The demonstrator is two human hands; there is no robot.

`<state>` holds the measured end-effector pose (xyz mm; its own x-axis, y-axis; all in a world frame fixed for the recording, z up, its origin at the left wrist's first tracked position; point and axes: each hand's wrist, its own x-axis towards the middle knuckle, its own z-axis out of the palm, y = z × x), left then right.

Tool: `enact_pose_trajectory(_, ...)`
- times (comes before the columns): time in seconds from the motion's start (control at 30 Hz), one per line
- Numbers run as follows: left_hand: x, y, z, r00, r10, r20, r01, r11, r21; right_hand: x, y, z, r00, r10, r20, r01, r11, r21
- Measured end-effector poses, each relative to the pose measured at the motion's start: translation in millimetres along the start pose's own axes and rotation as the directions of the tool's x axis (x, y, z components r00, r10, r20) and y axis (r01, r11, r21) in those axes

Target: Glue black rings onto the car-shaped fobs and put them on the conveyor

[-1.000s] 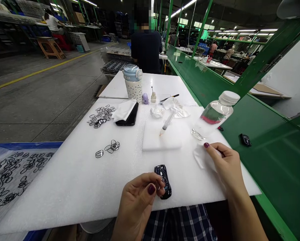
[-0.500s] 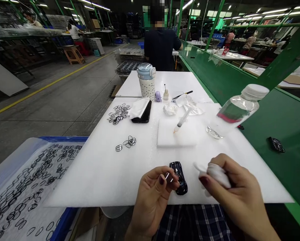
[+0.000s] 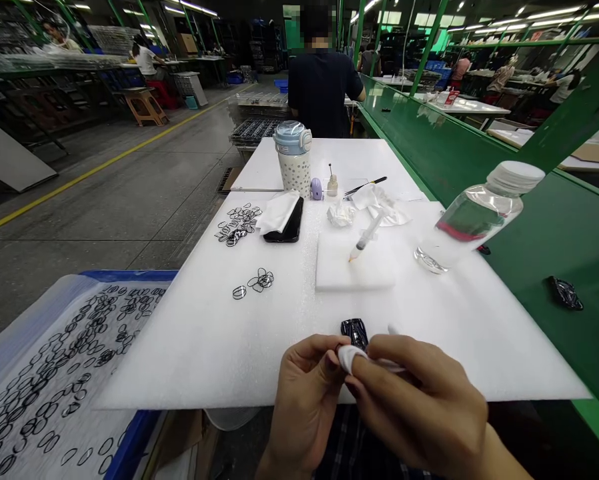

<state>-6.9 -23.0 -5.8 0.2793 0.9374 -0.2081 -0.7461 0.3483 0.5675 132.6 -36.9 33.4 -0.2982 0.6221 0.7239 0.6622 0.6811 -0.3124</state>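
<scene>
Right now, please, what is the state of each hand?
Left hand: closed in a pinch at the white cloth; what it may hold is hidden.
Right hand: closed, holding the white cloth.

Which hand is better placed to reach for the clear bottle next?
Probably the right hand: the clear bottle is on the right, farther from the left hand. The right hand holds white cloth.

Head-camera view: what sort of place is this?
Most likely a factory workshop: several people are near worktables, a yellow line marks the floor, and a blue-edged tray holds many thin black rings.
</scene>
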Motion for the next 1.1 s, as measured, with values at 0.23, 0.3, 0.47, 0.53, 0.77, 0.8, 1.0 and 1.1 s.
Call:
enact_pose_trajectory(0.23,0,-1,-0.2,0.999,-0.001,0.037,-0.001,0.998,0.056,-7,9,-18,0.993,0.094,-0.065,-0.102,0.987,-0.128)
enact_pose_trajectory(0.3,0,-1,0.4,0.999,0.014,0.047,-0.016,0.999,0.048,-5,6,-9,0.997,0.075,-0.017,-0.076,0.996,-0.043)
enact_pose_trajectory(0.47,1,-1,0.0,1.000,0.020,0.012,-0.021,0.999,0.039,-2,3,-5,0.997,0.007,0.075,-0.010,0.999,0.035)
enact_pose_trajectory(0.53,1,0,-0.2,1.000,0.011,0.015,-0.012,0.999,0.044,-6,8,-15,0.995,0.049,0.085,-0.049,0.999,0.004)
enact_pose_trajectory(0.77,1,1,0.9,0.999,-0.005,0.051,0.001,0.997,0.073,-19,13,-21,0.984,0.169,-0.061,-0.171,0.985,-0.019)
enact_pose_trajectory(0.8,1,1,1.0,0.999,0.004,0.054,-0.008,0.998,0.064,-18,11,-16,0.985,0.164,-0.050,-0.163,0.986,0.016)
enact_pose_trajectory(1.0,1,0,2.4,1.000,0.008,0.010,-0.008,0.997,0.082,-2,0,2,0.998,0.051,0.027,-0.053,0.998,0.044)
enact_pose_trajectory(1.1,1,0,2.7,1.000,0.009,0.016,-0.011,0.997,0.082,-1,5,-10,0.994,-0.007,0.107,0.006,1.000,0.010)
